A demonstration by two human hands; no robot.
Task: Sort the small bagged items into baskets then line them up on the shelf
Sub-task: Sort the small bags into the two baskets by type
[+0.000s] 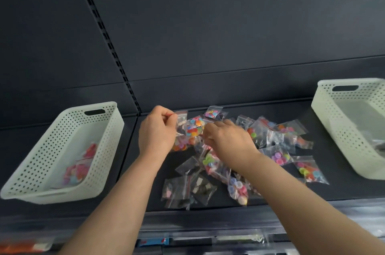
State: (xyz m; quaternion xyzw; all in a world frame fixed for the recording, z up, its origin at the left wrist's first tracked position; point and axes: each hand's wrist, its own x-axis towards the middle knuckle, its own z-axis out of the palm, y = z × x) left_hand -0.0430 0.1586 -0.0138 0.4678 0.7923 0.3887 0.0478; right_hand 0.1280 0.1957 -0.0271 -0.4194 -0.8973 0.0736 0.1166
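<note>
Left hand (157,129) pinches zip bag (181,122) top. Right hand (227,140), fingers extended, touches pile of button bags (279,140) on shelf (343,190). Left basket (41,161) holds few colourful bags; right basket (333,129) well apart.

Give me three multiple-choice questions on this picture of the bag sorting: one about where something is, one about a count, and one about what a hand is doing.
1. Where does the pile of small bags lie?
A. between the left basket and the right basket
B. inside a basket
C. on the floor

2. How many white baskets are in view?
A. one
B. two
C. three

3. What is the left hand doing?
A. pinching a clear bag
B. hanging idle
C. gripping a basket handle

Answers:
1 A, the pile sits on the dark surface with a basket on either side.
2 B, one basket shows at each edge of the view.
3 A, its thumb and fingers close on the bag's top edge.
</note>
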